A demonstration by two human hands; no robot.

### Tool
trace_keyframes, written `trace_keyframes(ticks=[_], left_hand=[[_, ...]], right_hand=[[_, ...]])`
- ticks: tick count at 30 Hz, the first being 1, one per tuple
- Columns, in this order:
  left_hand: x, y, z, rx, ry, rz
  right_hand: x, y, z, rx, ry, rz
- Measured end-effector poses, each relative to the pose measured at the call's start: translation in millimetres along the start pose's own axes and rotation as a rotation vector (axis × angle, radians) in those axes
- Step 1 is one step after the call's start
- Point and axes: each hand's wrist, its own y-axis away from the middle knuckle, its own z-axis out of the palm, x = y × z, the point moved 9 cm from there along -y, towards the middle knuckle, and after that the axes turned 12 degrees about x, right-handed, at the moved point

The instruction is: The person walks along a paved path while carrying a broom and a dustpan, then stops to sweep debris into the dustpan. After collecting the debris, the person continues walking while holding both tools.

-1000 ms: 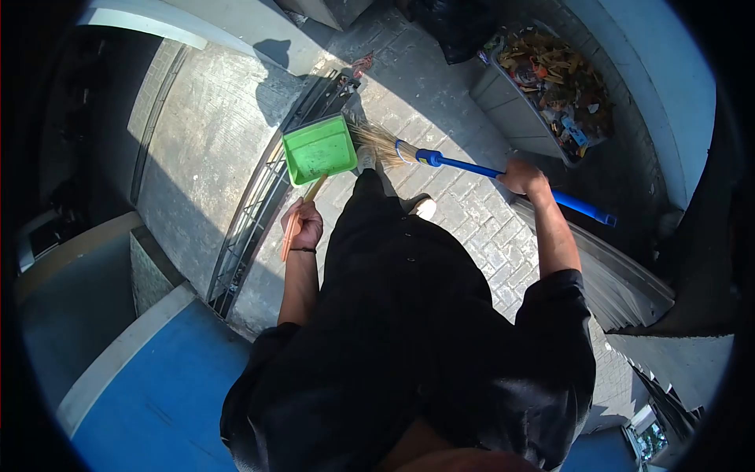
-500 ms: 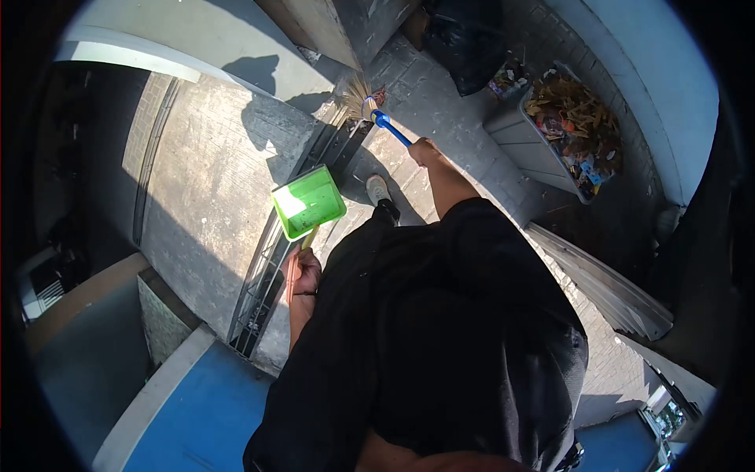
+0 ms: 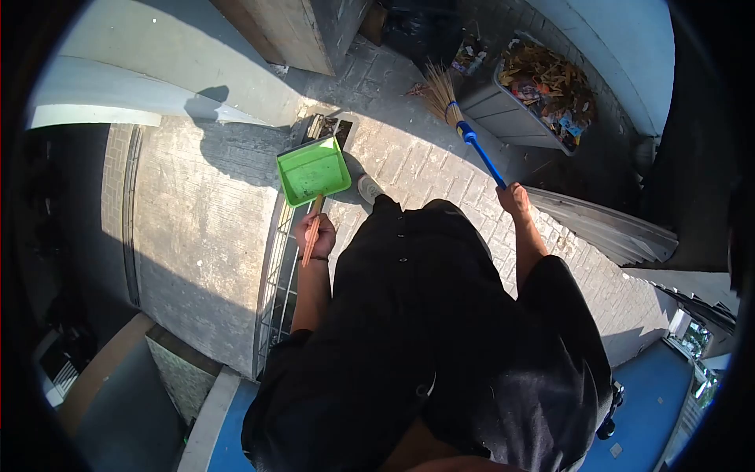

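My left hand grips the orange handle of a green dustpan, held out in front of me above a metal drain grate. My right hand holds the blue handle of a straw broom. The broom's bristles point away from me and rest on the brick paving beside a grey bin. One of my shoes shows just below the dustpan.
The grey bin is full of dry leaves and litter. A black bag lies behind it. Corrugated metal sheets slope at the right. A concrete slab lies at the left, a blue surface below.
The broom swung from the far end of the drain grate rightward to the foot of the grey bin. The view turned, and my left hand stayed on the dustpan.
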Motion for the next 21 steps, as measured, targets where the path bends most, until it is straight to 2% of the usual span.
trace_keyframes(ticks=[2, 3, 4, 5, 7, 9, 11, 12, 13, 14, 15, 17, 18, 19, 21], left_hand=[[-10.0, 6.8, 11.7, -0.052, -0.047, -0.077], [-14.6, 9.9, 9.3, -0.035, -0.094, -0.068], [-23.0, 10.9, 7.8, -0.050, -0.114, -0.151], [-22.9, 8.2, 0.5, -0.055, -0.157, -0.081], [-53.7, 21.3, 2.7, -0.157, -0.329, -0.197], [-85.3, 29.7, -3.9, -0.214, -0.533, -0.359], [-106.0, 28.0, -28.3, -0.192, -0.541, -0.487], [-117.8, 28.7, -41.8, -0.141, -0.540, -0.567], [-130.7, 33.4, -55.3, -0.079, -0.541, -0.642], [-153.1, 47.7, -67.1, -0.042, -0.565, -0.756], [-165.9, 54.2, -81.4, 0.056, -0.603, -0.736], [-185.6, 44.6, -109.3, 0.100, -0.798, -0.684], [-218.7, 70.0, -119.1, 0.163, -0.826, -0.627], [-222.4, 45.8, -140.9, 0.234, -0.820, -0.653], [-279.4, 81.6, -165.5, 0.329, -0.993, -0.562]], right_hand=[[5.2, 34.9, 13.8, -0.102, -0.049, 0.130], [11.6, 50.9, 36.0, -0.112, -0.089, 0.121], [14.6, 69.2, 41.9, -0.082, -0.101, 0.165], [16.3, 92.0, 50.2, -0.282, -0.234, 0.308], [25.6, 140.5, 64.7, -0.381, -0.401, 0.446], [34.2, 200.3, 75.4, -0.546, -0.440, 0.514], [52.6, 266.4, 115.6, -0.536, -0.573, 0.579], [58.9, 309.3, 129.1, -0.551, -0.704, 0.679], [63.9, 349.5, 138.7, -0.533, -0.761, 0.677], [72.5, 396.6, 158.7, -0.563, -0.811, 0.786], [86.3, 432.3, 174.2, -0.386, -0.663, 0.682], [106.8, 519.8, 164.5, -0.421, -0.735, 0.890], [119.1, 561.8, 151.6, -0.459, -0.790, 1.005], [127.2, 605.6, 145.9, -0.501, -0.842, 1.112], [136.2, 677.4, 144.5, -0.455, -0.909, 1.283]])
